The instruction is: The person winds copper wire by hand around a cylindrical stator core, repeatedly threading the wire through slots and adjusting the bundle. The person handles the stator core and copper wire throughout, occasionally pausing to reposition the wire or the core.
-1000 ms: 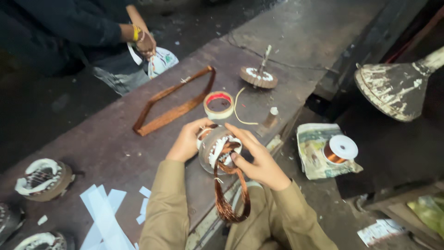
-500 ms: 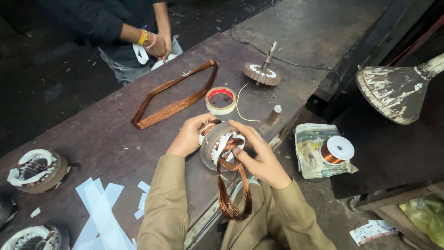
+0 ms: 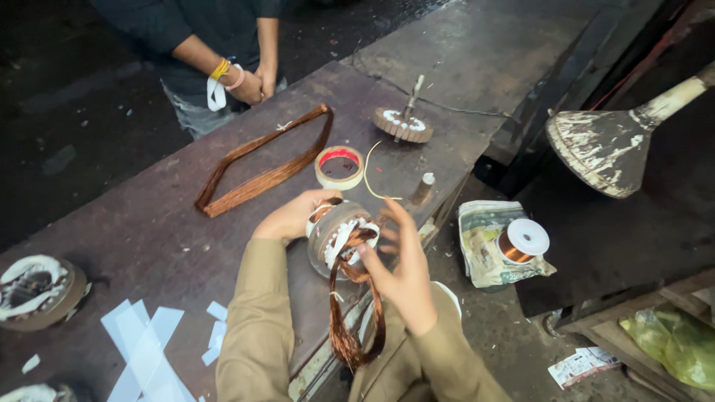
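Scene: we stand at a dark workbench [image 3: 149, 223], winding a motor stator.
Left hand [image 3: 287, 219]: wrapped around the far side of the stator core [image 3: 335, 237], steadying it above the bench's near edge.
Right hand [image 3: 402, 272]: fingers spread, pressing a copper coil [image 3: 357, 320] into the core; not clamped on it.
Done: white slot insulation lines the core and one end of the coil sits in it, we judge.
Left: most of that coil hangs loose below; a larger copper loop [image 3: 261, 164] lies unused on the bench.
Nearby: a tape roll [image 3: 339, 167], a wire spool [image 3: 521, 240], paper strips [image 3: 141, 342], another wound stator [image 3: 33, 290].
Background: a co-worker's hands [image 3: 249, 85] rest at the far edge.
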